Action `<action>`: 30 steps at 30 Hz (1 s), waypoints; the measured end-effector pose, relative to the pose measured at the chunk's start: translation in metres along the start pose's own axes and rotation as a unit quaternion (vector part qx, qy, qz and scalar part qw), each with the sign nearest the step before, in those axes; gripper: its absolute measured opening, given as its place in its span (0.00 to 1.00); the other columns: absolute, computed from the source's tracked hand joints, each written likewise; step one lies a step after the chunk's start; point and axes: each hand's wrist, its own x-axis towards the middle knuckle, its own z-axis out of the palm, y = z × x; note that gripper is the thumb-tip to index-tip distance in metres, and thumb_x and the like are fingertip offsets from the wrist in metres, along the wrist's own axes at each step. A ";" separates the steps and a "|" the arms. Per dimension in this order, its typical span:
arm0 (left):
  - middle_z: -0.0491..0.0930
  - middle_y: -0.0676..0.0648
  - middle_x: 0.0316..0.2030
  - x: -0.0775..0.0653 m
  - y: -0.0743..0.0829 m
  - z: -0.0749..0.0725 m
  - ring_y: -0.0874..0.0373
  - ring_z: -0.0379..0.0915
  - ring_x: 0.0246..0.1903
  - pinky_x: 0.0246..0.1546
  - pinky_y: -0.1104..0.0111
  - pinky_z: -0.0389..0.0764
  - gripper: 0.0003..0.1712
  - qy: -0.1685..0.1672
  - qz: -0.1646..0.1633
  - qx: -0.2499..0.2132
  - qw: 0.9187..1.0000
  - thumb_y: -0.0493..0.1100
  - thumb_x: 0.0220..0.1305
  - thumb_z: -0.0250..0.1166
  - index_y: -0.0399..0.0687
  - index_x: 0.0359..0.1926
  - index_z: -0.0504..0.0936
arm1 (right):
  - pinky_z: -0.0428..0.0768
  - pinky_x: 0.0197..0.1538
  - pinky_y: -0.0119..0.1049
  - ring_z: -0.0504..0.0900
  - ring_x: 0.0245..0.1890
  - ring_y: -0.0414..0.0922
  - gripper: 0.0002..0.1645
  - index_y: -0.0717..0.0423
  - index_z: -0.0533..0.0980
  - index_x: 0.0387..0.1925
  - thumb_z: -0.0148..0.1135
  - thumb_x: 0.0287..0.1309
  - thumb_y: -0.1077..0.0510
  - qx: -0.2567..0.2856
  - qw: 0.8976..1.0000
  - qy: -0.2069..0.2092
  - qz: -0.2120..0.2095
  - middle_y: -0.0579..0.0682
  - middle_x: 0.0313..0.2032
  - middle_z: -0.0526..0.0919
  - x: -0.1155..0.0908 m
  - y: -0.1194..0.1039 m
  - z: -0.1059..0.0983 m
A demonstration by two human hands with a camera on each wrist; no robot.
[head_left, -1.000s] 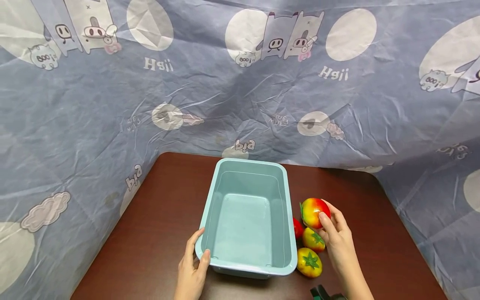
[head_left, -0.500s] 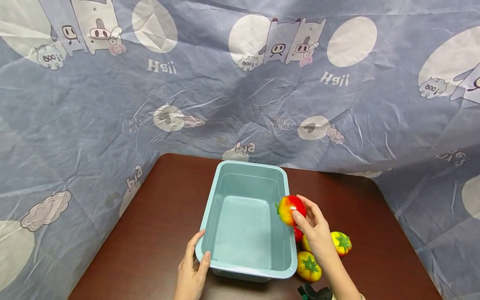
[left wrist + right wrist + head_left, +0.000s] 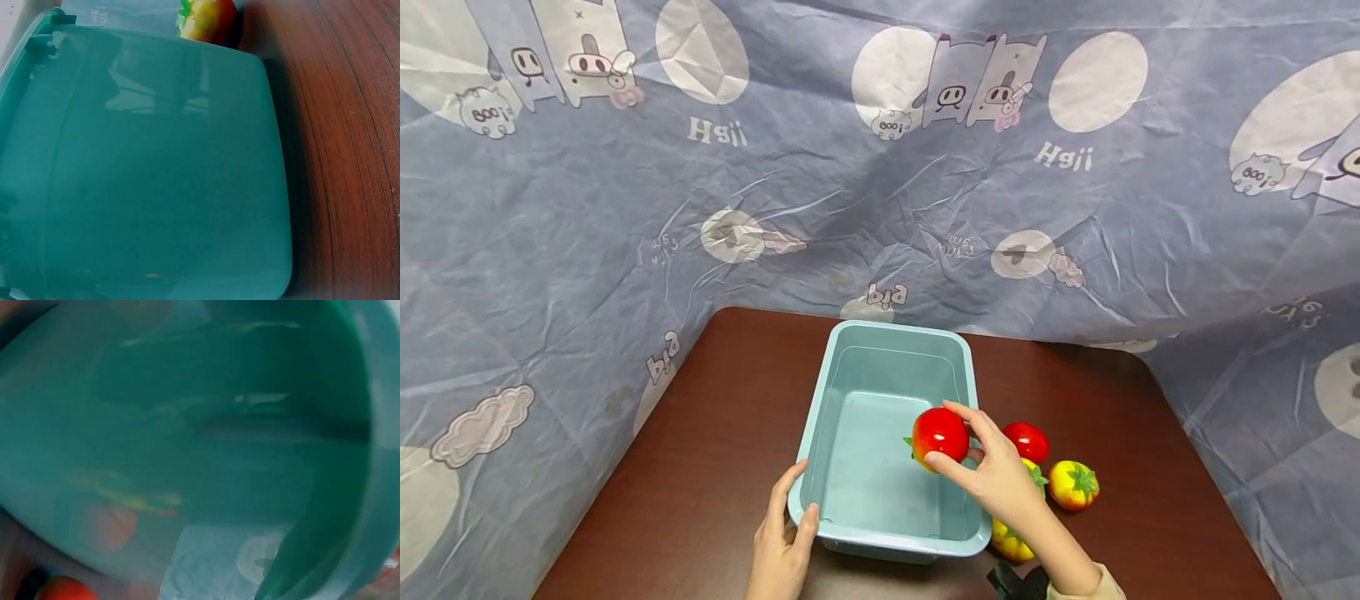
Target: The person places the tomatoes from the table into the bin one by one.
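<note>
A light blue-green plastic bin (image 3: 887,467) stands on the dark wooden table. My left hand (image 3: 782,537) grips its near left corner, thumb on the rim and fingers along the side. Over the inside of the bin, near its right wall, my right hand (image 3: 1000,479) holds a red tomato (image 3: 940,435) with green leaves, thumb in front and fingers behind. In the left wrist view the bin's outer wall (image 3: 162,169) fills most of the picture, with a red-yellow tomato (image 3: 209,19) beyond it. The right wrist view is blurred and mostly shows the bin (image 3: 187,425).
Right of the bin lie a red tomato (image 3: 1028,442), a yellow-red one (image 3: 1073,485) and yellow ones (image 3: 1011,546) partly behind my right arm. A black object (image 3: 1018,582) shows near my right wrist. A patterned blue cloth (image 3: 820,200) hangs behind the table (image 3: 715,433).
My right hand has carried the tomato leftward, from above the other tomatoes to over the inside of the bin. The left hand keeps its grip on the corner.
</note>
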 end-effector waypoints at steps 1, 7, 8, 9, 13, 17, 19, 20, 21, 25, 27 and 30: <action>0.78 0.41 0.57 -0.001 0.000 0.000 0.59 0.78 0.48 0.38 0.68 0.83 0.30 0.001 0.000 -0.002 1.000 0.38 0.67 0.62 0.59 0.68 0.69 | 0.83 0.45 0.31 0.78 0.51 0.46 0.40 0.42 0.70 0.64 0.76 0.49 0.45 -0.022 1.000 -0.006 -0.019 0.47 0.59 0.75 0.000 0.001 0.001; 0.78 0.39 0.56 -0.004 0.004 0.002 0.56 0.79 0.48 0.37 0.66 0.84 0.29 0.003 0.014 -0.008 1.000 0.37 0.67 0.61 0.56 0.67 0.69 | 0.84 0.42 0.35 0.79 0.51 0.46 0.43 0.48 0.70 0.64 0.77 0.47 0.44 -0.166 0.977 -0.048 -0.122 0.47 0.59 0.75 0.002 0.002 0.006; 0.78 0.39 0.57 -0.004 0.004 0.002 0.54 0.79 0.48 0.38 0.65 0.84 0.29 0.003 0.016 -0.008 1.000 0.37 0.67 0.61 0.56 0.67 0.69 | 0.85 0.42 0.36 0.79 0.52 0.46 0.44 0.49 0.71 0.64 0.77 0.46 0.43 -0.185 0.973 -0.054 -0.130 0.47 0.59 0.75 0.002 0.002 0.007; 0.78 0.40 0.57 -0.004 0.004 0.003 0.53 0.79 0.48 0.38 0.65 0.84 0.29 0.003 0.016 -0.006 1.000 0.38 0.67 0.61 0.56 0.67 0.69 | 0.85 0.43 0.38 0.79 0.52 0.47 0.44 0.49 0.71 0.64 0.77 0.46 0.43 -0.203 0.968 -0.060 -0.136 0.47 0.59 0.75 0.002 0.002 0.007; 0.77 0.41 0.59 -0.004 0.002 0.004 0.50 0.79 0.49 0.37 0.67 0.83 0.30 0.002 0.012 -0.004 1.000 0.38 0.66 0.62 0.57 0.68 0.68 | 0.85 0.45 0.43 0.77 0.55 0.49 0.44 0.50 0.72 0.63 0.78 0.45 0.44 -0.247 0.954 -0.090 -0.146 0.49 0.59 0.75 0.004 0.002 0.011; 0.76 0.40 0.59 -0.003 0.000 0.004 0.48 0.80 0.49 0.37 0.66 0.83 0.30 0.001 0.014 -0.002 1.000 0.37 0.66 0.62 0.56 0.68 0.68 | 0.85 0.44 0.45 0.76 0.54 0.51 0.43 0.52 0.72 0.63 0.78 0.45 0.46 -0.268 0.943 -0.119 -0.155 0.51 0.58 0.75 0.006 0.004 0.014; 0.76 0.39 0.60 -0.003 -0.001 0.004 0.48 0.79 0.49 0.37 0.66 0.83 0.31 0.003 0.015 -0.001 1.000 0.37 0.66 0.62 0.56 0.68 0.68 | 0.85 0.44 0.45 0.77 0.53 0.52 0.43 0.52 0.72 0.62 0.79 0.44 0.47 -0.279 0.938 -0.129 -0.162 0.52 0.57 0.76 0.006 0.005 0.016; 0.76 0.39 0.60 -0.002 -0.001 0.004 0.48 0.79 0.48 0.37 0.66 0.83 0.31 0.004 0.016 -0.001 1.000 0.37 0.65 0.62 0.56 0.68 0.68 | 0.85 0.43 0.45 0.77 0.53 0.52 0.43 0.52 0.73 0.62 0.79 0.44 0.47 -0.286 0.934 -0.134 -0.165 0.52 0.57 0.76 0.006 0.005 0.016; 0.76 0.39 0.60 -0.002 -0.002 0.005 0.48 0.79 0.48 0.37 0.66 0.83 0.31 0.005 0.016 0.000 1.000 0.37 0.65 0.62 0.56 0.68 0.68 | 0.85 0.43 0.45 0.78 0.52 0.52 0.42 0.52 0.73 0.61 0.79 0.43 0.47 -0.294 0.931 -0.138 -0.168 0.52 0.56 0.76 0.005 0.005 0.016; 0.76 0.38 0.59 -0.002 -0.002 0.005 0.48 0.79 0.48 0.39 0.64 0.84 0.31 0.006 0.021 -0.002 1.000 0.36 0.65 0.62 0.55 0.68 0.68 | 0.84 0.43 0.44 0.79 0.49 0.51 0.41 0.52 0.75 0.59 0.79 0.42 0.47 -0.332 0.913 -0.155 -0.179 0.52 0.53 0.78 0.003 0.006 0.017; 0.76 0.38 0.59 -0.002 -0.002 0.005 0.47 0.79 0.49 0.40 0.61 0.84 0.31 0.005 0.023 -0.005 1.000 0.36 0.65 0.62 0.55 0.68 0.68 | 0.83 0.46 0.45 0.79 0.47 0.51 0.40 0.52 0.76 0.57 0.79 0.41 0.46 -0.348 0.905 -0.165 -0.180 0.51 0.52 0.79 0.003 0.006 0.017; 0.75 0.37 0.59 -0.003 -0.002 0.005 0.45 0.78 0.50 0.41 0.58 0.84 0.31 0.004 0.024 -0.008 1.000 0.36 0.65 0.62 0.54 0.68 0.68 | 0.81 0.51 0.48 0.79 0.47 0.51 0.39 0.53 0.77 0.56 0.80 0.39 0.46 -0.360 0.898 -0.178 -0.180 0.51 0.50 0.79 0.002 0.005 0.017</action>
